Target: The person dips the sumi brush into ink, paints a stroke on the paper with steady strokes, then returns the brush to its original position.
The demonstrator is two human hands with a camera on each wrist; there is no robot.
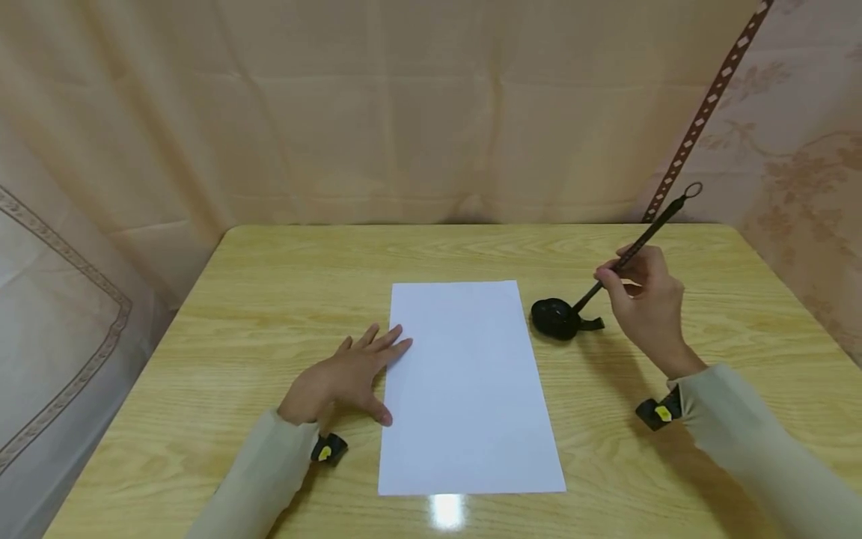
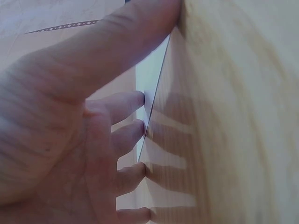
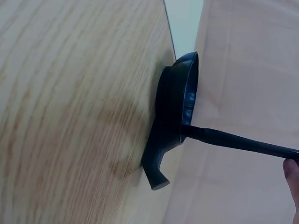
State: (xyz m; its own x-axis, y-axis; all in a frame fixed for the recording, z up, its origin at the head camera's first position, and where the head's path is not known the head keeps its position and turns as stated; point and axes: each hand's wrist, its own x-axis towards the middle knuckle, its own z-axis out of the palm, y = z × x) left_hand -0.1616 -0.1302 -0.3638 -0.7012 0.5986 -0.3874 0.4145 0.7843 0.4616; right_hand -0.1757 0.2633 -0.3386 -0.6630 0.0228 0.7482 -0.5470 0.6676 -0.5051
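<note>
Sleeves (image 1: 754, 442) foremost; left hand (image 1: 340, 379) splayed on left edge of paper (image 1: 471, 389), right hand (image 1: 648, 307) pinching brush (image 1: 651, 232) against dish (image 1: 554, 320)

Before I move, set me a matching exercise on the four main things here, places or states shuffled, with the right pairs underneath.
Things:
1. paper
2. brush
3. dish
4. left hand

Places or states:
A. slanted, gripped by the right hand
B. fingers spread, at the left edge of a sheet
C. white, lying flat
D. black, resting on the table

Pairs: 1-C, 2-A, 3-D, 4-B
</note>
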